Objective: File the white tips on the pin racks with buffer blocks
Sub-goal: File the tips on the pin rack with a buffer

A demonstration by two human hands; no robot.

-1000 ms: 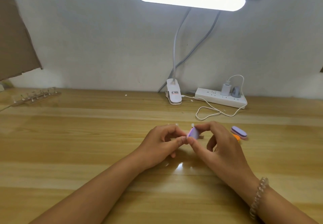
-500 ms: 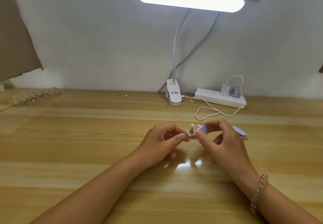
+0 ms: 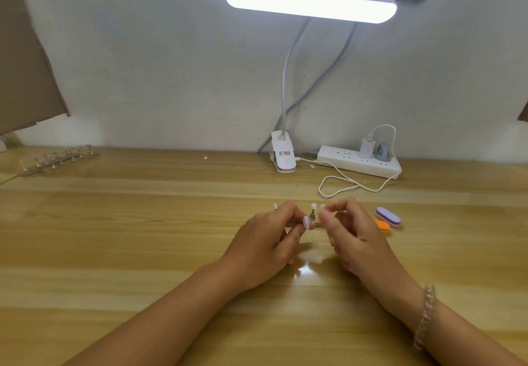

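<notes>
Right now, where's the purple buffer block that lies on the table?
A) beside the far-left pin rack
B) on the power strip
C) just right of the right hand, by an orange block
C: the purple buffer block sits on the table just right of the right hand, beside the orange block.

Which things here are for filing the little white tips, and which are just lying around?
For the job: near pin rack, white tips, purple buffer block, orange block, far-left pin rack.
Just lying about: lamp, power strip, charger, cardboard.
</notes>
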